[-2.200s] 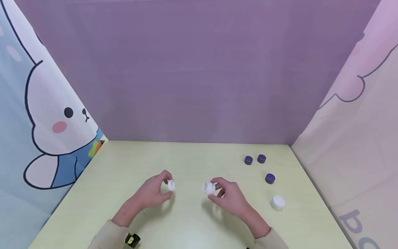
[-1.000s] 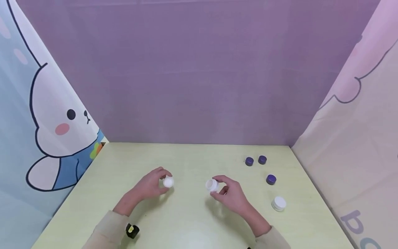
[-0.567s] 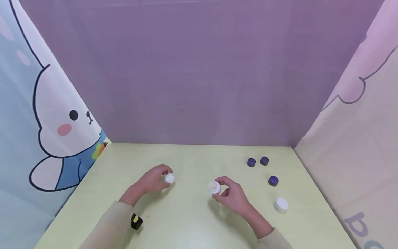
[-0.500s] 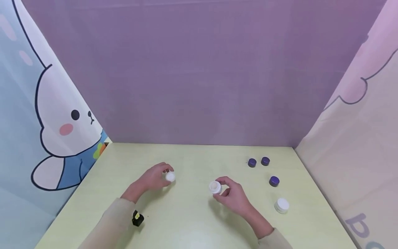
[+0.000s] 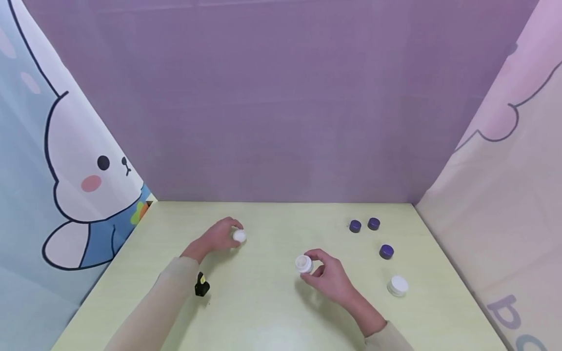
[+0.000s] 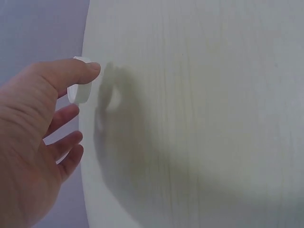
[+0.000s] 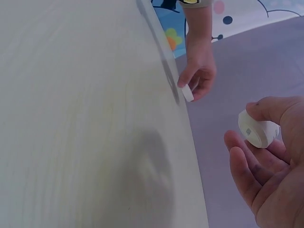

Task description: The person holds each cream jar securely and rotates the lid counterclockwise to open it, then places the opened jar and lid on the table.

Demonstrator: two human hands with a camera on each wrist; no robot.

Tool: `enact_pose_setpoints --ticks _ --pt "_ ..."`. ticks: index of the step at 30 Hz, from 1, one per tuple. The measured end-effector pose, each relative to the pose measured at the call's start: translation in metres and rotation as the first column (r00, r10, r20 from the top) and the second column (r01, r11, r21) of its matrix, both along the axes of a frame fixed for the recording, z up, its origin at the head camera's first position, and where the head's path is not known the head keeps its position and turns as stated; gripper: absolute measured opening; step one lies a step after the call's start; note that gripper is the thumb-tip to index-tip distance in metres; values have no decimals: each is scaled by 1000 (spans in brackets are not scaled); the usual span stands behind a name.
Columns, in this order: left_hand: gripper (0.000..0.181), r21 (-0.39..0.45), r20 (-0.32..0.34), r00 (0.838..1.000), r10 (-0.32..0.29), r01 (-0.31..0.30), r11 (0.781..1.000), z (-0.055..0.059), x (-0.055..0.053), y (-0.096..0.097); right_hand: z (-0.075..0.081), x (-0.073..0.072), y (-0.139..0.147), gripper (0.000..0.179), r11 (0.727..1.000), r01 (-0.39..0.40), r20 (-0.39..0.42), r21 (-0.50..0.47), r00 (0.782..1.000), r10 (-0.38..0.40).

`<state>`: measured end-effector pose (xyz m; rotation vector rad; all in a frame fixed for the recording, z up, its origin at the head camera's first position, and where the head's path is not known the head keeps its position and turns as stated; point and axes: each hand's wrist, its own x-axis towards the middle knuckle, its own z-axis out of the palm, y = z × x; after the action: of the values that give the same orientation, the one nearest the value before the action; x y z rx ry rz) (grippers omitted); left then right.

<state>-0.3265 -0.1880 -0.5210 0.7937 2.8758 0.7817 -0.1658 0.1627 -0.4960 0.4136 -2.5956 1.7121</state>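
White lid (image 5: 239,236) is pinched in L hand (image 5: 221,235), btwn thumb & fingertip; the other fingers are bent loosely & held apart from it, per L wrist view. By head cam, its round face is turned up & twd the viewer; it's thin, so its axis is short & runs thru that face. In L wrist view it's seen nearly edge-on.

White jar (image 5: 304,263) is grasped in R hand (image 5: 328,277), thumb on one side, fingers on the other. Its open mouth is aimed up & twd the head cam, w/ a slight lean to the L; the axis, thru mouth & base, is tilted off upright. In R wrist view a flat end w/ a small square mark is shown. Jar is held above the table (image 5: 272,317), its shadow cast well apart.

Far edge is met by the purple backdrop (image 5: 281,102); L edge is bordered by the rabbit-print cloth (image 5: 88,146), R edge by the pale cloth (image 5: 505,209). L hand is placed nearer the far edge than R hand. A wide stretch of tabletop is seen btwn the hands. To the R, room is limited by the second white jar (image 5: 397,286) & three purple caps (image 5: 386,251).
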Motion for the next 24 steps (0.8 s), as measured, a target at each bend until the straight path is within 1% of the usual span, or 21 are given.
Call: enact_pose_setpoints --ticks 4,10,15,18,24 --pt "38 -17 8 1000 27 -27 999 -6 -6 -2 0 1 1 44 1000 15 11 12 1000 -15" --pt "35 -31 29 999 41 -40 999 -11 -5 -5 -2 2 3 43 1000 10 26 11 1000 -10" --pt "32 -11 43 999 22 -21 1000 -10 -4 -7 -5 3 2 43 1000 14 27 0 1000 -14" --pt "33 -11 52 998 22 -22 1000 -9 -4 -8 -7 3 0 42 1000 14 34 -4 999 -14" --pt "37 -4 98 993 62 -62 998 -11 -8 -9 -8 2 1 42 1000 16 27 6 1000 -16"
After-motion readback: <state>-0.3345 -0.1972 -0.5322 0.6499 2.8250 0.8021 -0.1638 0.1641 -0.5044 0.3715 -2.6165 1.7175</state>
